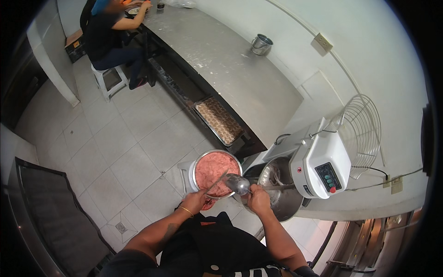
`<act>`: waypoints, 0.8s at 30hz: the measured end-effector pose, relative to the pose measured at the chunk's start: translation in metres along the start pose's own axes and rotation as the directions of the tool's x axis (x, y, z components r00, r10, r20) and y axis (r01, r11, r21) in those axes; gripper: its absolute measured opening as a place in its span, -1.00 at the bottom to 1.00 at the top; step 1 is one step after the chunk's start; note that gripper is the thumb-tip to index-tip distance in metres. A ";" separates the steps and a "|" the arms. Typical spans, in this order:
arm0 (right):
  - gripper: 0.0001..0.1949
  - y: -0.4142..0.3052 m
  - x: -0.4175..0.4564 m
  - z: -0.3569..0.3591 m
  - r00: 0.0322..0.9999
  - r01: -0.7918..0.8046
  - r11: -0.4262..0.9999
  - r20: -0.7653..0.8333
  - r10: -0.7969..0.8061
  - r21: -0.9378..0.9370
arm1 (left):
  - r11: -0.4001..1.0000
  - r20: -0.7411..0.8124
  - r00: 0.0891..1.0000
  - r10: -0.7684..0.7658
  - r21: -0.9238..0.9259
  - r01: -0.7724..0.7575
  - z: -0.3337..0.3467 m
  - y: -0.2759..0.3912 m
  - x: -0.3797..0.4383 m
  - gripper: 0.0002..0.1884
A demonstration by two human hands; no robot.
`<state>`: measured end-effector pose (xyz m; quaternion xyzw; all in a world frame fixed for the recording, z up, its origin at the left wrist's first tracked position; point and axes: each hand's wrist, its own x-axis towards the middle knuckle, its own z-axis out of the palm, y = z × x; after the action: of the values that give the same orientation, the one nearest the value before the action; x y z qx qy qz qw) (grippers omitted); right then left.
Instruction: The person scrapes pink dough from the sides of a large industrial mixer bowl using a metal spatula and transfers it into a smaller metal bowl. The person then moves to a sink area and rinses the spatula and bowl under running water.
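Note:
A round metal bowl (240, 165) filled with a pink, lumpy mixture (213, 168) rests on a white stool (187, 175) in front of me. My left hand (195, 202) is closed around a thin, flat tool (218, 180), its far end over the mixture. My right hand (259, 199) grips a shiny metal scoop (237, 184) above the bowl's right side; the scoop's contents cannot be made out. Close to my right hand is the steel bowl (294, 209) of a white spiral mixer (320, 162). Something red lies partly hidden under my left hand.
A long metal-topped table (221, 65) holds a small metal pail (261, 45). A patterned tray (218, 120) sits on its lower shelf. At the table's far end a person (110, 38) sits on a white stool (110, 81). The mixer's wire guard (363, 135) stands raised.

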<state>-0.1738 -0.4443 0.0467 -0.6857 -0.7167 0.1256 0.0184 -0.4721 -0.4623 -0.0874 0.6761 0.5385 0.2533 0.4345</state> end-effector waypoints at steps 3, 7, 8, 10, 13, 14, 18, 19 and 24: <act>-0.76 0.002 0.000 0.002 1.000 -0.009 0.999 -0.016 0.009 0.031 | 0.996 0.041 0.995 -0.089 0.033 0.088 0.001 -0.008 0.006 -0.66; -0.74 0.005 0.001 0.002 0.999 -0.037 0.999 -0.011 0.037 0.007 | 0.996 -0.006 0.999 -0.049 -0.078 0.049 -0.002 0.004 -0.001 -0.66; -0.74 0.007 0.001 0.003 0.999 -0.048 0.999 -0.009 0.048 0.004 | 0.995 -0.025 1.000 0.001 -0.104 -0.003 0.000 0.010 -0.004 -0.66; -0.74 0.012 0.003 0.005 0.998 -0.057 0.998 -0.002 0.057 0.026 | 0.993 -0.013 0.999 0.036 -0.108 -0.037 -0.001 0.019 -0.008 -0.65; -0.79 0.009 0.004 0.003 0.998 -0.053 0.997 -0.013 0.054 0.064 | 1.000 0.086 0.996 -0.008 0.011 0.007 -0.003 0.018 -0.004 -0.62; -0.80 0.007 0.005 0.002 0.998 -0.049 0.996 -0.021 0.051 0.078 | 0.996 0.125 0.992 -0.025 0.087 0.014 0.000 0.007 0.002 -0.62; -0.81 0.013 0.002 0.000 0.990 -0.143 0.981 -0.001 0.144 0.133 | 0.969 0.163 0.982 -0.096 0.240 0.055 -0.005 0.003 0.005 -0.62; -0.80 0.014 0.002 -0.001 0.984 -0.180 0.975 0.011 0.180 0.127 | 0.963 0.155 0.983 -0.094 0.265 0.051 -0.005 0.003 0.006 -0.61; -0.76 0.024 0.000 -0.007 0.963 -0.266 0.952 0.004 0.269 0.153 | 0.934 0.135 0.986 -0.102 0.353 0.049 -0.011 0.009 0.003 -0.59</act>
<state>-0.1494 -0.4425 0.0481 -0.7741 -0.6053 0.1756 0.0597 -0.4754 -0.4563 -0.0746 0.7383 0.5660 0.0850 0.3569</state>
